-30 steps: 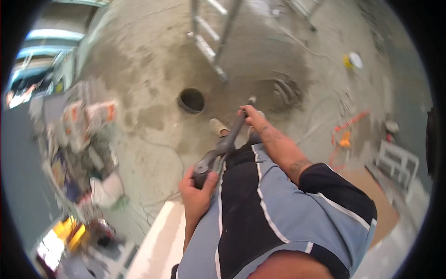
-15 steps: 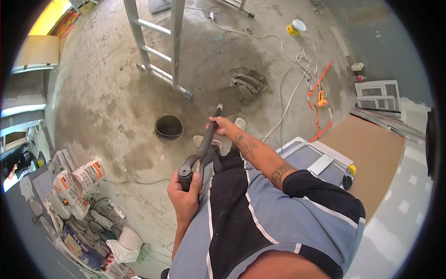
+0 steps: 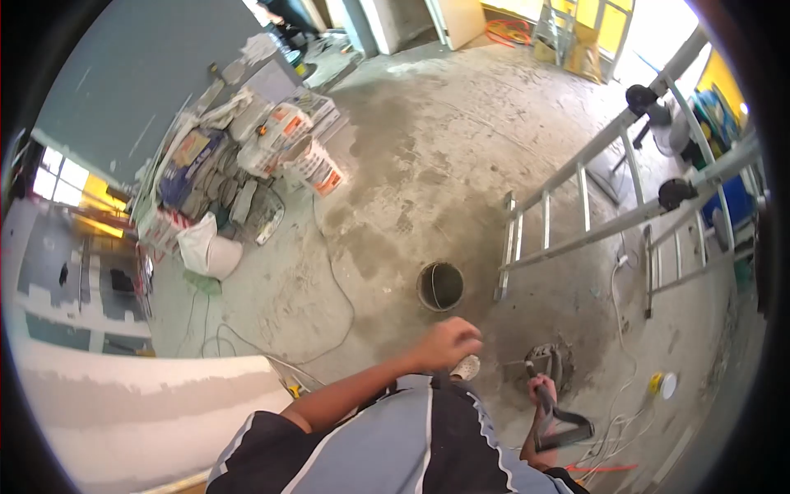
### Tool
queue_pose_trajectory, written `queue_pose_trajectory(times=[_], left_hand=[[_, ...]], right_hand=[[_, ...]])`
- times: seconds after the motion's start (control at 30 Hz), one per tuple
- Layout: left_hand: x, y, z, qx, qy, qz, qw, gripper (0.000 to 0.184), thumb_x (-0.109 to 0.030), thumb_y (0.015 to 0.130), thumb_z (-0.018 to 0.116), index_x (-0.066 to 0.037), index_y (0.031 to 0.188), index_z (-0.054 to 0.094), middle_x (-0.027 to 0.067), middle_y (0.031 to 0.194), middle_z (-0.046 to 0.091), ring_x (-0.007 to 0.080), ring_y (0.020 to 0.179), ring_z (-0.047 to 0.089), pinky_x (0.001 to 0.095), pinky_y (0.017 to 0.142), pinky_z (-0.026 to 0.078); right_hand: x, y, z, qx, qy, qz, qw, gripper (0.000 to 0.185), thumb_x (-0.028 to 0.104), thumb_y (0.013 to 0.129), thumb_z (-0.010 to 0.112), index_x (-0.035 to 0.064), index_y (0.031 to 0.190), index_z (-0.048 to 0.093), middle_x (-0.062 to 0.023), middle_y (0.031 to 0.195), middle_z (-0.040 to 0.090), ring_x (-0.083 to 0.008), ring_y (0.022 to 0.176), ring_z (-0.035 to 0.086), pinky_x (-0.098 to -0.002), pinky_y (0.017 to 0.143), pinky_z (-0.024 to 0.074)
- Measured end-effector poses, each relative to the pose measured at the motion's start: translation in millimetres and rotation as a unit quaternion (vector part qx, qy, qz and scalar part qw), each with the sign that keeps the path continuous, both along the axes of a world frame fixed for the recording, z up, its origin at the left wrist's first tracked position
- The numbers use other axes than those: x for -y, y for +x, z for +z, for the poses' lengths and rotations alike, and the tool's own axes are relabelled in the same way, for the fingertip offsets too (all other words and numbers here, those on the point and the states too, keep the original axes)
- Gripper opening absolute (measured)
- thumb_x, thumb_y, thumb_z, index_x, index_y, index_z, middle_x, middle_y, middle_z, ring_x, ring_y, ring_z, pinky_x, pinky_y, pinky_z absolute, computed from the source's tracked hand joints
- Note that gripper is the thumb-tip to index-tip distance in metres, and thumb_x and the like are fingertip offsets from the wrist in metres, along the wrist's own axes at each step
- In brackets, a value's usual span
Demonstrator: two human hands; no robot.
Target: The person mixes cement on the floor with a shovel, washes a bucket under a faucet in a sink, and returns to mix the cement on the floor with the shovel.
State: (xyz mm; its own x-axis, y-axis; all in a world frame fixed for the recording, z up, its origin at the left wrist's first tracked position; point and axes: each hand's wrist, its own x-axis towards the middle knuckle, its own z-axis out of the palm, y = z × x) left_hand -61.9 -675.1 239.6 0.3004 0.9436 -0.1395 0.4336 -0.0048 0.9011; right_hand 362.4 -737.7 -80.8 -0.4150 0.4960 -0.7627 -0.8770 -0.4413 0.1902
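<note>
My right hand (image 3: 541,385) is closed around the dark shaft of a shovel (image 3: 562,436), whose D-shaped grip points back toward my side. The shovel's lower end reaches the heap of wet grey mortar (image 3: 562,366) on the floor; its blade is hard to make out. Off the shovel, my left hand (image 3: 448,342) is held out in front of my body, slightly blurred, with loosely bent fingers and nothing visible in them. Just beyond it stands a dark bucket (image 3: 440,286) with a thin wire handle, apart from the hand.
An aluminium ladder (image 3: 586,202) stands at the right. Stacked bags (image 3: 313,165) lie at the left beside a white sack (image 3: 210,247). A cable (image 3: 350,305) crosses the floor. A yellow-and-white tub (image 3: 662,384) and an orange strip (image 3: 605,468) are at lower right.
My left hand has let go of the shovel's grip and moved out toward the bucket. My right hand still holds the shaft. The view has turned left, showing more of the bags and ladder.
</note>
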Motion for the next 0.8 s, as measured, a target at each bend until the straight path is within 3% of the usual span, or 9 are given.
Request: queue_pose_trajectory(times=[0.07,0.17,0.23,0.33,0.4,0.47,0.53,0.67,0.8], left_hand=[[15.7,-45.1,-43.0,-0.131,-0.064,0.088,0.985,0.038,-0.036,0.085,0.059,-0.003,0.103,0.063,0.0174,0.105,0.062,0.0334,0.097,0.059,0.0404,0.081,0.047],[55.0,-104.5,-104.3,-0.288,-0.168,0.187,0.924,0.036,-0.038,0.082,0.062,-0.005,0.097,0.065,0.0151,0.089,0.066,0.0288,0.082,0.063,0.0375,0.072,0.049],[73.0,-136.8,-152.8,-0.255,-0.233,0.214,0.914,0.044,-0.048,0.080,0.060,-0.006,0.094,0.067,0.0180,0.090,0.066,0.0350,0.088,0.063,0.0422,0.078,0.049],[85.8,-158.4,-228.2,-0.167,-0.305,0.265,0.900,0.048,-0.053,0.079,0.060,-0.006,0.086,0.068,0.0184,0.090,0.067,0.0332,0.088,0.063,0.0409,0.078,0.049],[77.5,-160.8,-279.5,-0.146,-0.299,0.325,0.885,0.056,-0.058,0.075,0.064,-0.003,0.087,0.068,0.0169,0.088,0.068,0.0294,0.085,0.064,0.0395,0.076,0.049],[44.9,-169.4,-331.6,-0.146,-0.338,0.292,0.883,0.060,-0.058,0.072,0.068,-0.001,0.091,0.067,0.0174,0.089,0.068,0.0280,0.085,0.065,0.0400,0.076,0.049],[-0.1,-165.0,-376.4,-0.155,-0.387,0.345,0.841,0.082,-0.061,0.066,0.073,0.005,0.113,0.058,0.0223,0.112,0.061,0.0325,0.106,0.059,0.0408,0.090,0.046],[-84.8,-144.1,-507.3,-0.073,-0.417,0.390,0.818,0.110,-0.059,0.057,0.080,0.008,0.133,0.038,0.0250,0.133,0.046,0.0346,0.122,0.047,0.0409,0.099,0.041],[-137.2,-85.2,-594.4,-0.085,-0.416,0.391,0.817,0.106,-0.055,0.060,0.079,0.007,0.134,0.035,0.0239,0.136,0.043,0.0348,0.123,0.046,0.0396,0.098,0.041]], right_hand=[[-4.0,16.3,45.9,-0.125,-0.164,0.070,0.976,0.014,0.004,0.084,0.055,0.0004,0.076,0.044,-0.0056,0.067,0.049,-0.0125,0.058,0.053,-0.0215,0.055,0.0485],[-6.5,7.9,72.8,-0.042,-0.179,0.200,0.962,0.010,0.004,0.083,0.055,0.0008,0.077,0.047,-0.0075,0.070,0.053,-0.0142,0.062,0.055,-0.0220,0.059,0.0497],[-12.2,-9.0,75.9,0.037,-0.144,0.280,0.949,0.009,0.005,0.083,0.055,-0.0002,0.079,0.048,-0.0075,0.070,0.053,-0.0143,0.062,0.055,-0.0225,0.059,0.0491],[-3.0,-34.9,110.2,0.198,0.005,0.375,0.905,0.010,0.008,0.082,0.056,-0.0016,0.081,0.053,-0.0067,0.070,0.055,-0.0143,0.061,0.055,-0.0245,0.059,0.0471],[-13.3,-58.4,145.0,0.302,0.147,0.474,0.814,0.015,0.015,0.081,0.059,0.0019,0.075,0.056,-0.0049,0.064,0.057,-0.0137,0.055,0.054,-0.0255,0.055,0.0454],[-8.6,-72.1,156.1,0.371,0.122,0.467,0.793,0.015,0.017,0.079,0.061,0.0046,0.070,0.057,-0.0042,0.062,0.058,-0.0146,0.052,0.054,-0.0265,0.052,0.0454],[-4.7,-60.6,94.3,0.363,-0.085,0.661,0.651,0.015,0.017,0.078,0.062,0.0039,0.071,0.057,-0.0055,0.059,0.057,-0.0159,0.048,0.054,-0.0287,0.047,0.0449],[-10.0,-79.0,115.8,0.380,-0.180,0.620,0.662,0.010,0.009,0.076,0.064,0.0023,0.077,0.057,-0.0066,0.059,0.055,-0.0167,0.046,0.054,-0.0313,0.042,0.0458],[-35.2,-130.9,148.1,0.401,-0.262,0.553,0.682,0.010,0.006,0.077,0.063,0.0015,0.083,0.056,-0.0060,0.063,0.053,-0.0151,0.048,0.053,-0.0304,0.043,0.0463]])
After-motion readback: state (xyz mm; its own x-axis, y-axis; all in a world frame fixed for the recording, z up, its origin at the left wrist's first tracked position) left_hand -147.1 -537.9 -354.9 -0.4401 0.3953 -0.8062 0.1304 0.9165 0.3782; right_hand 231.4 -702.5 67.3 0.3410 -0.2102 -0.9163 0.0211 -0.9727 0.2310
